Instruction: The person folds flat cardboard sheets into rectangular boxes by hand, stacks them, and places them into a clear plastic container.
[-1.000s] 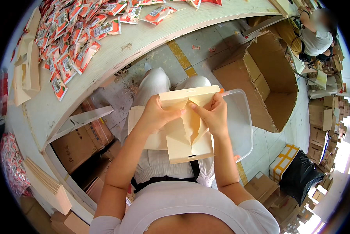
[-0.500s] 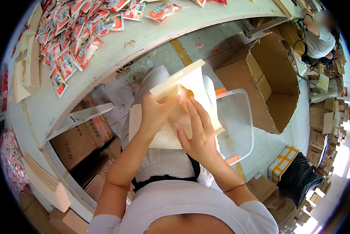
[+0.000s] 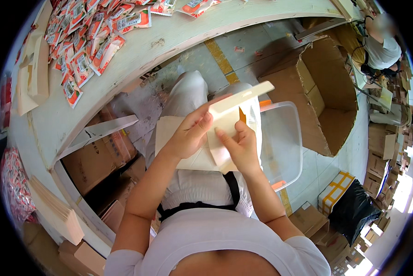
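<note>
Over my lap I hold a partly folded cream cardboard box (image 3: 225,120), its long narrow edge strip slanting up to the right. My left hand (image 3: 191,132) grips its left side, fingers behind the card and thumb at the near side. My right hand (image 3: 241,146) pinches the right side panel, thumb in front and fingers curled round its edge. Beneath the hands, flat cream cardboard sheets (image 3: 166,133) lie across my thighs. Just right of my lap stands a clear plastic bin (image 3: 284,142) with orange handles.
Small orange-and-white packets (image 3: 84,64) are heaped on the curved white table (image 3: 158,55). An opened cream box (image 3: 34,76) and a stack of cream card (image 3: 54,211) lie at the left. A large open carton (image 3: 328,99) stands right; beyond it sits another person (image 3: 382,48).
The box has turned in my hands and its panel has folded in. My right hand has shifted from spread fingers against the inside to a pinch on the side.
</note>
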The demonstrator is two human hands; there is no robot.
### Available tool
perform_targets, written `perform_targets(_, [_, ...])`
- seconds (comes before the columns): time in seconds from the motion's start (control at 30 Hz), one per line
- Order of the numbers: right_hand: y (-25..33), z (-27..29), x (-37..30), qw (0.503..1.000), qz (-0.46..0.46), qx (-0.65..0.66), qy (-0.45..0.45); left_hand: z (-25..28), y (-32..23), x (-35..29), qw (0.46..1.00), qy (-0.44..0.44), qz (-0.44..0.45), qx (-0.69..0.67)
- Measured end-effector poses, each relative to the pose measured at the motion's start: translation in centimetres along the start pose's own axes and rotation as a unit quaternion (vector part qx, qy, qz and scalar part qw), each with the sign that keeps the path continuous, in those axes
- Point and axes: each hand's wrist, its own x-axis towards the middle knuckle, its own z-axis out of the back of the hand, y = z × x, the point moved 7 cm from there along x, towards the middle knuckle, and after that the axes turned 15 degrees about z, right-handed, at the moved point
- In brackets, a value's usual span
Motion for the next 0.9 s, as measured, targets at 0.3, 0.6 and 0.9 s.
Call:
perform_targets(0.3, [1.6, -0.3, 0.1, 0.997, -0.018, 0.028, 0.074, 0.4, 1.0, 0.1, 0.992, 0.098, -0.004, 0.076])
perform_targets(0.6, [6.3, -5.3, -1.0, 0.806, 0.266, -0.436, 0.300, 2.6, 1.1, 1.2, 0.979, 0.131, 0.019, -0.155])
perform_targets(0.9, [4.5, -4.4, -2.0, 0.795, 0.250, -0.472, 0.288, 2.7, 1.5, 1.4, 0.967, 0.141, 0.126, -0.170])
